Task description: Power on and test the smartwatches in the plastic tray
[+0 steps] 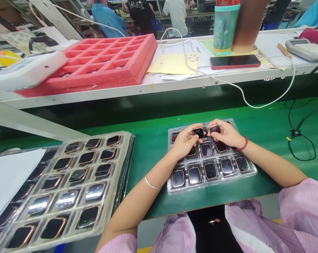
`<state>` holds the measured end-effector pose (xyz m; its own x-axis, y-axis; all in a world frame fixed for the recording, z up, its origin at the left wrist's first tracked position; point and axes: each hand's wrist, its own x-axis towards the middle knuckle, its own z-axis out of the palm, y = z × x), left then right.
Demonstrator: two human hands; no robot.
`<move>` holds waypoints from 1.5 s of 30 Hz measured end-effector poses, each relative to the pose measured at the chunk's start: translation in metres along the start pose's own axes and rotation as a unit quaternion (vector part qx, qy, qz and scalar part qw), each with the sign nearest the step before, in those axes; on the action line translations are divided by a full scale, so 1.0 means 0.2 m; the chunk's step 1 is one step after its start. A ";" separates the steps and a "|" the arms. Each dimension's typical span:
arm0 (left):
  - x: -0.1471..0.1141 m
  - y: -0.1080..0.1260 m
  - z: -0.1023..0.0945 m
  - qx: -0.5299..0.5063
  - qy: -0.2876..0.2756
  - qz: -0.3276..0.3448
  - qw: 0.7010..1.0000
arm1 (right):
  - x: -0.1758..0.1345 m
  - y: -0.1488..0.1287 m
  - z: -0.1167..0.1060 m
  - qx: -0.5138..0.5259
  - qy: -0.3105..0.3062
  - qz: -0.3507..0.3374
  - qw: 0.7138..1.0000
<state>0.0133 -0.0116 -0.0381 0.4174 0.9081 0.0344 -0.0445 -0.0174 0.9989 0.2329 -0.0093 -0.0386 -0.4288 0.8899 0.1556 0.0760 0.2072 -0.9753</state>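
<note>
Over the far rows of a clear plastic tray (172, 191), my two hands each grip a smartwatch case with a dark screen and gold-coloured rim. My left hand (185, 140) pinches one smartwatch case (198, 132), screen up, between thumb and fingers. A short gap to the right, my right hand (224, 133) closes on another smartwatch case (214, 129). Below them, similar watch cases (211, 170) without straps lie face up in the tray's pockets. Both hands partly hide the far pockets.
On the left, stacked trays (127, 140) hold several watch cases, partly under a white sheet (13, 179). The shelf above carries a red foam tray (145, 66), a phone (235, 62), a cup (226, 31) and a calculator (306, 49). A white cable (243, 93) droops from it.
</note>
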 end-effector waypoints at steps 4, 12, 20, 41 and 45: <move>-0.01 0.01 0.00 0.004 0.003 -0.003 1.000 | 0.00 -0.01 0.00 -0.004 -0.007 -0.028 1.000; -0.01 0.00 0.00 0.006 -0.002 -0.009 1.000 | 0.00 0.00 0.00 -0.013 -0.012 -0.009 1.000; -0.01 0.01 0.00 0.004 -0.006 -0.004 1.000 | 0.00 0.00 0.00 -0.017 -0.018 -0.050 0.998; -0.01 0.03 0.00 0.017 0.014 0.011 1.000 | 0.00 -0.02 0.00 -0.001 -0.019 0.009 1.000; -0.01 0.02 0.00 0.018 0.017 0.009 1.000 | 0.00 -0.02 0.00 -0.016 -0.018 0.010 1.000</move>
<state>0.0131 -0.0134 -0.0332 0.3865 0.9209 0.0518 -0.0195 -0.0480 0.9987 0.2336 -0.0102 -0.0355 -0.4595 0.8786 0.1300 0.1127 0.2029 -0.9727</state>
